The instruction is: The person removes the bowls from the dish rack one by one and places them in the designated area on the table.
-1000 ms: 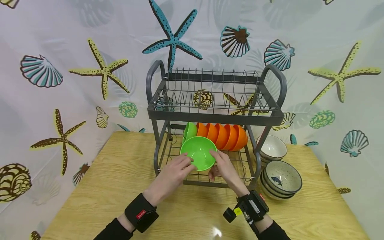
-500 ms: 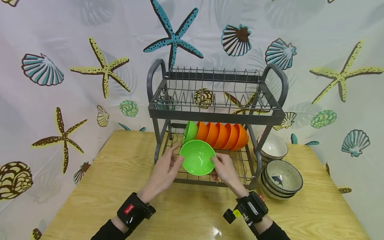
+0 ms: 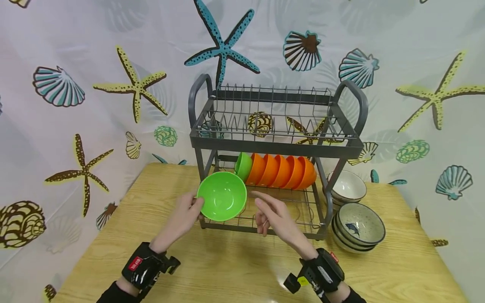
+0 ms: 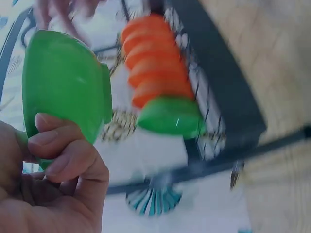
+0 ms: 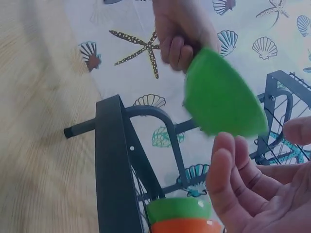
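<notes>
Patterned backdrop of shells and starfish behind a wooden table; on it a two-tier dish rack, with orange bowls and a second green bowl on its lower tier, stacked ceramic bowls to its right. Loose green bowl: before the rack's lower left, farther left than half a second ago, its left rim pinched by the left hand, fingers curled. Right hand: before the rack's lower tier, now off the rim it gripped earlier, fingers loosely extended, holding nothing.
</notes>
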{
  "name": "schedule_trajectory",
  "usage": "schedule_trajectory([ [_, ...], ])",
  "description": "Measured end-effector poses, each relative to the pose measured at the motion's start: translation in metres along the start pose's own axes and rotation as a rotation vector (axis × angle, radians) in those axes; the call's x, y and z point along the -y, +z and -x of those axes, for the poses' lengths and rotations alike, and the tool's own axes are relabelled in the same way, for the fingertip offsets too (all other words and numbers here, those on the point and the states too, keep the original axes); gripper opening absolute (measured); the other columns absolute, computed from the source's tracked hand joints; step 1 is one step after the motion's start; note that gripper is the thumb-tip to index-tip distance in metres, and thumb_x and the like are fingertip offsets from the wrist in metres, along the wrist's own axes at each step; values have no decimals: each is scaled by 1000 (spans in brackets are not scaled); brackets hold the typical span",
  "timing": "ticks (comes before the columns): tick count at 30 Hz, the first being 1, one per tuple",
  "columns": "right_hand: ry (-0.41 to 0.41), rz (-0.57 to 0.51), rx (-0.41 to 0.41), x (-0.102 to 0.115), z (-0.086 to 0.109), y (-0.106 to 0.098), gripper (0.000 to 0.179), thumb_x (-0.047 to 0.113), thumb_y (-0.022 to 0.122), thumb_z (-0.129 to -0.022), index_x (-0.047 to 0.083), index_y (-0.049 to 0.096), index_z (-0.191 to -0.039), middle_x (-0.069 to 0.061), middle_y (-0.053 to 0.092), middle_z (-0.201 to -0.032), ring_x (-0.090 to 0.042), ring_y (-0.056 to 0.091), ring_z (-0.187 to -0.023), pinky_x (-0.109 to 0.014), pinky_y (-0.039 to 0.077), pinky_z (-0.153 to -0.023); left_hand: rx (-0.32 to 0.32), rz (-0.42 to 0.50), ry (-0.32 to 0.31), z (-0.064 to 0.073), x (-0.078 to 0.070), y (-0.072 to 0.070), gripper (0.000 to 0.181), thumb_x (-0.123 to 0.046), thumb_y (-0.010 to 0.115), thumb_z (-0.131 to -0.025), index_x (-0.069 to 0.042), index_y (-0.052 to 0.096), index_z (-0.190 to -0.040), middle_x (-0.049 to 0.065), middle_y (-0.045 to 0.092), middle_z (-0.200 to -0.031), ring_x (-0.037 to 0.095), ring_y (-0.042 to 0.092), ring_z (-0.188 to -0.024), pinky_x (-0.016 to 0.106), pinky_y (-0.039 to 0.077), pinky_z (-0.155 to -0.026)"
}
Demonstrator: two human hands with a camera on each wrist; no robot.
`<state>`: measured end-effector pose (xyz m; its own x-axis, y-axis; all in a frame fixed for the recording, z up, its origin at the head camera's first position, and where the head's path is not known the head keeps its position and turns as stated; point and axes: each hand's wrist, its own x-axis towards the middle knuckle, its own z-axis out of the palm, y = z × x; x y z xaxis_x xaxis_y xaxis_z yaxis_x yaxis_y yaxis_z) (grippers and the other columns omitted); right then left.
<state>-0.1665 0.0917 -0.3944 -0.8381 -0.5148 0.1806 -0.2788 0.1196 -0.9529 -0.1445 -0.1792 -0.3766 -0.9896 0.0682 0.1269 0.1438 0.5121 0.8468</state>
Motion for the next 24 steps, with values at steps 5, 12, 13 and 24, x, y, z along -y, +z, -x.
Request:
schedule_trajectory([
  [5, 4, 67, -30, -10, 12, -16, 45, 18, 41, -109, -8, 43, -146, -29, 60, -79, -17, 64, -56, -38, 57, -47, -80, -85, -16, 2, 5, -40, 31, -9, 40, -102, 7, 61, -118, 7, 63, -67, 9, 53, -56, 21, 43, -48],
  [12, 22, 127, -91, -26, 21, -40, 42, 13, 43, -108, -11, 46, -142, -28, 62, -88, -22, 66, -65, -34, 58, -50, -150, -104, -66, -8, 30, -83, 27, -11, 34, -103, 4, 56, -99, -4, 52, -58, 7, 45, -46, 23, 40, -45],
  [13, 25, 129, -98, -27, 22, -42, 42, 13, 44, -108, -11, 46, -142, -29, 62, -89, -22, 67, -66, -33, 59, -51, -153, -102, -79, -11, 35, -87, 27, -11, 33, -103, 5, 55, -99, -4, 52, -58, 6, 45, -46, 23, 41, -45],
  [24, -15, 216, -126, -39, 25, -49, 37, 9, 46, -106, -12, 53, -135, -27, 66, -93, -22, 68, -76, -32, 62, -68, -147, 53, -243, -54, 86, -92, 35, -9, 26, -104, 14, 47, -120, -3, 55, -63, 3, 52, -51, 20, 48, -50],
])
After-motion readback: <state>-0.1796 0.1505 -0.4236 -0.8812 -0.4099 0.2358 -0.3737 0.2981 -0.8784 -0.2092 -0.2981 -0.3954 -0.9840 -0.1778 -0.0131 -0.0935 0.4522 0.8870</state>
